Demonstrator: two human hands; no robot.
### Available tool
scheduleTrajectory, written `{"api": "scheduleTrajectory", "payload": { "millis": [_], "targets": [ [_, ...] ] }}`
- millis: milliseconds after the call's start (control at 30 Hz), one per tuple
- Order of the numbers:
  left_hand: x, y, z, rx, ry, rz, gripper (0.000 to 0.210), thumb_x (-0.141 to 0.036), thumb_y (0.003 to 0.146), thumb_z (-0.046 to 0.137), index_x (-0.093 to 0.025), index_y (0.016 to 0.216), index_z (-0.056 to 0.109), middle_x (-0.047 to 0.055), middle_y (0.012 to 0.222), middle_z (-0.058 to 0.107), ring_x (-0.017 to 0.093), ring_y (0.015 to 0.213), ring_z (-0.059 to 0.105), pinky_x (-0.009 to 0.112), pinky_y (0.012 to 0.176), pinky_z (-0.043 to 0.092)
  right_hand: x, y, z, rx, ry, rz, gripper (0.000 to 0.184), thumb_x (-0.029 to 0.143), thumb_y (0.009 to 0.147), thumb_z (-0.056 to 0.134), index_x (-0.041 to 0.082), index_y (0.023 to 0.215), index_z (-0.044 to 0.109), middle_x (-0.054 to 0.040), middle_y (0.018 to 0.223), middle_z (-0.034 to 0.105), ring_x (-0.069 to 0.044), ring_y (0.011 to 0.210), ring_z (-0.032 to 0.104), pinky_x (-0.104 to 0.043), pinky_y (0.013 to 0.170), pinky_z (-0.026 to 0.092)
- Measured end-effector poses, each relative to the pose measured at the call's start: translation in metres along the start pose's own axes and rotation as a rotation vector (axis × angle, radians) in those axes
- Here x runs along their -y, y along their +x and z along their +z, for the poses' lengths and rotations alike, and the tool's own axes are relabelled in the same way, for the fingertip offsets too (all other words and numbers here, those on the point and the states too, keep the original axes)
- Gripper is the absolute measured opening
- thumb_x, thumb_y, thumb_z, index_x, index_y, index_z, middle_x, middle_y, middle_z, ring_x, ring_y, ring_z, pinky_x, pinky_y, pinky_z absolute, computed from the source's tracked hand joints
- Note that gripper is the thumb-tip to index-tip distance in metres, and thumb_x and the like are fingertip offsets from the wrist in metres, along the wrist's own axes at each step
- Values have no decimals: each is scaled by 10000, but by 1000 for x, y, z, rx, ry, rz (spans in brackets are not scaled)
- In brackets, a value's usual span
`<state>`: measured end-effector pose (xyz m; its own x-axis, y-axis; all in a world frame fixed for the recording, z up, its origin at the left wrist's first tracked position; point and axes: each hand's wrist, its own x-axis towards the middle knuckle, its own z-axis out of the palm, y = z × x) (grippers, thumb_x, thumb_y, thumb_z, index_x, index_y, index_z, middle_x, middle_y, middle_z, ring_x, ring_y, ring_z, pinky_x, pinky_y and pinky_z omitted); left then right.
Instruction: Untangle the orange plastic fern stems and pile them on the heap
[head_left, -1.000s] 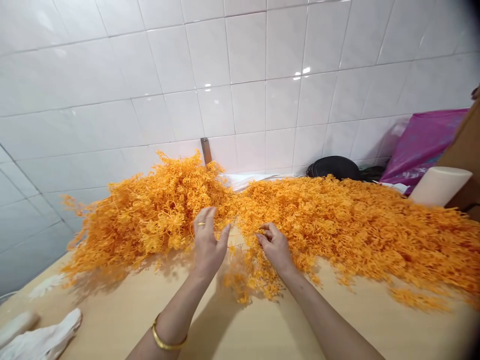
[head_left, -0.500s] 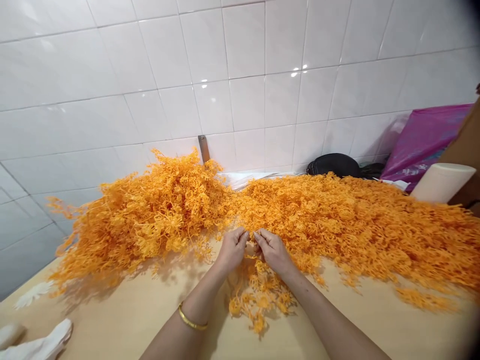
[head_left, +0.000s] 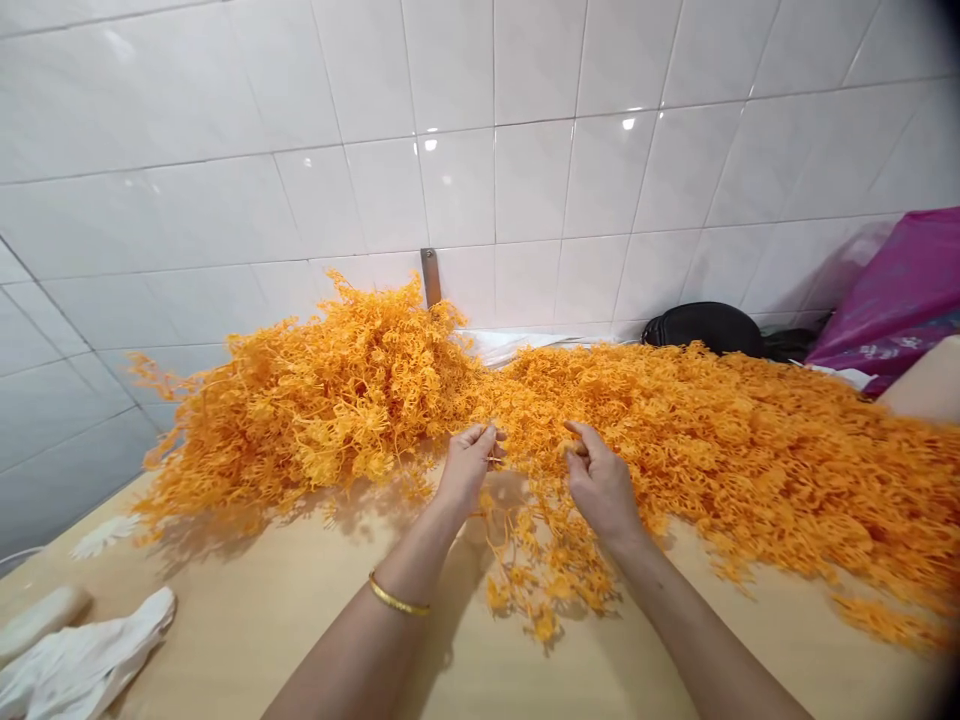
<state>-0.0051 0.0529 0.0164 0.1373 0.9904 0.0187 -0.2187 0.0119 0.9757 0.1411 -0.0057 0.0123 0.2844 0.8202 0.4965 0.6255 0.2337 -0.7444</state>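
Note:
My left hand [head_left: 466, 462] is closed in a pinch on an orange plastic flower sprig, whose thin stem shows at the fingertips. Apart from it, my right hand [head_left: 598, 482] is curled, forefinger above thumb. A small brownish-orange bit shows between these fingers, too small to name. Below and between the hands, loose orange plastic flowers [head_left: 541, 570] on thin stems lie on the table. A tall heap of orange plastic sprigs [head_left: 322, 410] rises on the left. Behind and right of my right hand spreads a lower, wide pile of orange plastic flowers [head_left: 750, 460].
White wall tiles [head_left: 525, 180] back the pale wooden table [head_left: 300, 620]. A metal strip [head_left: 430, 278] stands behind the left heap. At the back right are a black pouch [head_left: 701, 327] and a purple bag [head_left: 892, 290]. White cloth [head_left: 90, 660] lies at the front left.
My hands were close together at the fingertips; now the right hand has moved away to the right. The view has shifted slightly left, and the loose flowers lie in much the same place.

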Motion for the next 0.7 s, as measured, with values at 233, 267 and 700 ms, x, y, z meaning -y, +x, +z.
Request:
{"api": "scheduleTrajectory", "payload": {
  "millis": [233, 267, 700],
  "targets": [
    [5, -1, 3, -11, -333, -236, 101, -193, 710, 536, -101, 700, 577, 24, 539, 538, 74, 480, 486, 195, 498, 387, 11, -12, 11, 119, 1, -255, 252, 200, 774, 417, 185, 1002, 523, -76, 923, 514, -183, 856, 483, -316, 756, 390],
    [5, -1, 2, -11, -344, -249, 104, -190, 717, 526, -101, 705, 577, 26, 539, 540, 76, 479, 486, 197, 497, 388, 13, -14, 13, 155, -22, -280, 286, 204, 762, 444, 192, 1041, 504, -71, 935, 511, -184, 864, 477, -319, 764, 385],
    [12, -7, 10, -36, -213, -258, 137, -199, 668, 531, -134, 560, 478, -45, 414, 416, 53, 341, 365, 176, 351, 240, 19, -21, 26, 239, -73, -423, 153, 150, 802, 335, 186, 704, 447, -22, 721, 465, -141, 682, 413, -275, 647, 324]
  ]
}}
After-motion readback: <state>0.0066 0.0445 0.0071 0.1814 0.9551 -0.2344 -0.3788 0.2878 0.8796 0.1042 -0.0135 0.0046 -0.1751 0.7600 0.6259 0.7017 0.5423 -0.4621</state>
